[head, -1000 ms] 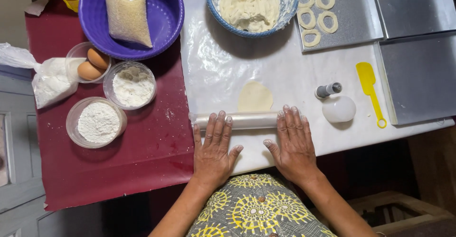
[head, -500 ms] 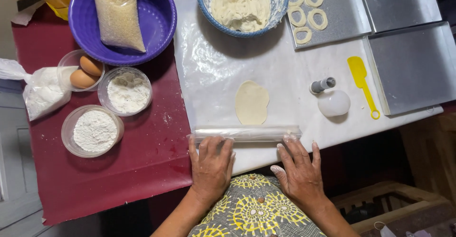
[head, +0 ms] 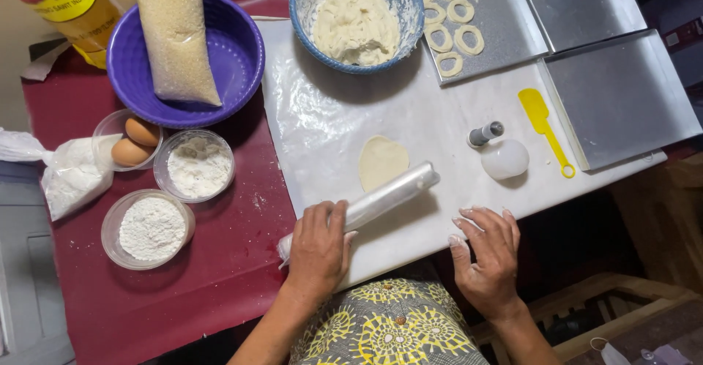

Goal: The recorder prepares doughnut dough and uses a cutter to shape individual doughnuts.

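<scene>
My left hand grips the near end of a plastic-wrapped rolling pin, which lies slanted with its far end lifted toward the right. Just beyond the pin lies a flattened oval of pale dough on the white plastic sheet. My right hand rests flat on the sheet's front edge, fingers spread, holding nothing and clear of the pin.
A blue bowl of dough stands at the back. Metal trays sit right, one with dough rings. A yellow scraper, a round cutter, flour bowls, eggs and a purple bowl surround the sheet.
The pin was pulled off the dough toward me and swung to a slant. My right hand let go of it; my left hand closed around its near end.
</scene>
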